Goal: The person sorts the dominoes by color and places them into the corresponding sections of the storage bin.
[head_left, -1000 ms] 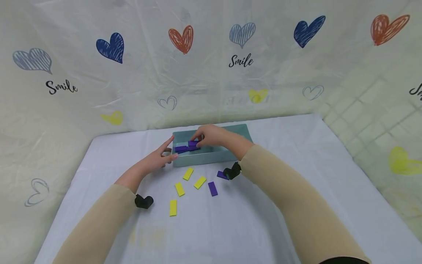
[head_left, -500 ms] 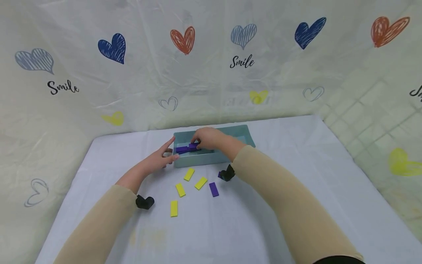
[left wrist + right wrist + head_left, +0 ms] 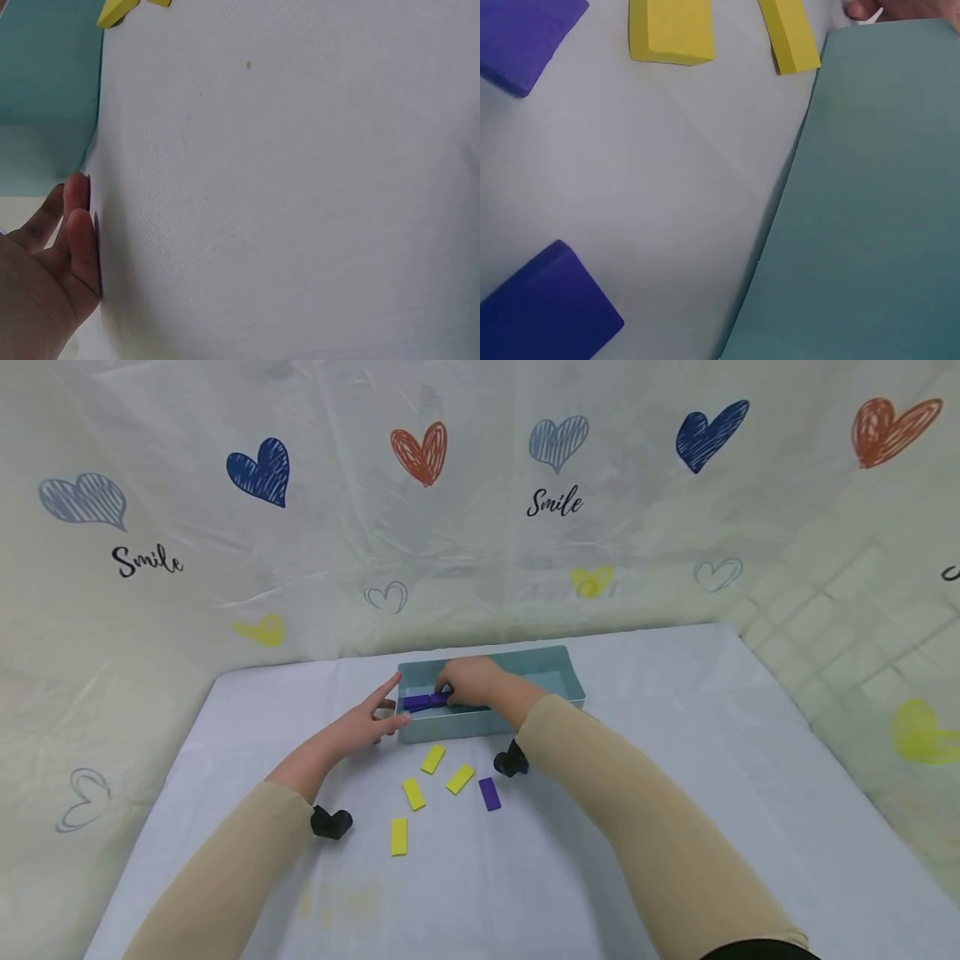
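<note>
Purple blocks [image 3: 417,702] lie in the left end of the tray [image 3: 457,724], just right of the left hand [image 3: 358,727]. That hand is spread, its thumb against the tray's front left corner and its index finger reaching toward the back one; it seems to steady the tray and has hold of no block. The blocks inside lie close together, some overlapping, so an exact count cannot be told.

In front, four yellow blocks [image 3: 413,794] are scattered on the cloth [image 3: 450,902], none touching another. Farther right, inside the tray, the right hand [image 3: 474,680] is bent downward, thumb and index finger curled at the right end of a purple block [image 3: 438,699], which it appears to pinch; its other fingers are hidden.

Right of the yellow ones, two loose purple blocks [image 3: 490,793] lie outside, one mostly covered by the wrist camera [image 3: 511,761]. The work looks partway along: only purple shows inside, while these two and all four yellow are out.
</note>
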`<state>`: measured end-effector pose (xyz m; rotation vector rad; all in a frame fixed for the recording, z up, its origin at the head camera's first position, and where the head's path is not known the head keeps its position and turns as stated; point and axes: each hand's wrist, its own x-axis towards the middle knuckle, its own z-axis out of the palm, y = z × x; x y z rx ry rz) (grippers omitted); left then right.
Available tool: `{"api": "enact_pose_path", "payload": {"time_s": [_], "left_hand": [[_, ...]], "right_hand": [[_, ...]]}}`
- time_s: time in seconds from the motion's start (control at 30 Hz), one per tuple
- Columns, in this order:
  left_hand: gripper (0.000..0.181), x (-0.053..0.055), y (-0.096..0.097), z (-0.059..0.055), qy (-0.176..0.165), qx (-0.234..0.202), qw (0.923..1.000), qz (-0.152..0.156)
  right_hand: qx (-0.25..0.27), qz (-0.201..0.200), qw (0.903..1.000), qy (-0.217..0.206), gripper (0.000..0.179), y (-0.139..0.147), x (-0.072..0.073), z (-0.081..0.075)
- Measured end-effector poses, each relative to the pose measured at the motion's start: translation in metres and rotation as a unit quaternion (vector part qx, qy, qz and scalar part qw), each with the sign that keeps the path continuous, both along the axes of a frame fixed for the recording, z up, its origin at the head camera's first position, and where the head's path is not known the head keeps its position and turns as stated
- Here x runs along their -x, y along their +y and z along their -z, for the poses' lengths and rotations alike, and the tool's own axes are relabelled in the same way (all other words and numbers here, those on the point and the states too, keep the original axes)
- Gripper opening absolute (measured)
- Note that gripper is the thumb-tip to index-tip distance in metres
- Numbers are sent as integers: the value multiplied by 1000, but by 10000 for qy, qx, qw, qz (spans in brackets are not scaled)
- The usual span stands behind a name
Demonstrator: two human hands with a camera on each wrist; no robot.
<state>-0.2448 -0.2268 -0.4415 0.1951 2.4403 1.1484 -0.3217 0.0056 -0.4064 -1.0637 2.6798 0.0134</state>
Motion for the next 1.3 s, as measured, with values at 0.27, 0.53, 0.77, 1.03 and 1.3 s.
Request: {"api": "enact_pose_path", "payload": {"time_s": [0.27,0.53,0.77,1.03,1.3], "left_hand": [[84,-1,0,-1,68,17,10000,61],[83,-3,2,-2,33,-29,10000,31],[82,-4,3,-3,-33,-31,10000,-42],[83,-3,3,-4,-39,-13,10000,-29],[83,-3,4,-3,-92,-5,9999,-84]], "right_hand": [[-135,41,9999,11,32,-4,-1,0],[-38,84,10000,-10,37,-4,2,3],[446,182,9984,-281,37,-2,1,-1],[890,194,9941,-581,37,6,-5,-13],[1244,154,9895,-721,37,20,-18,-34]]}}
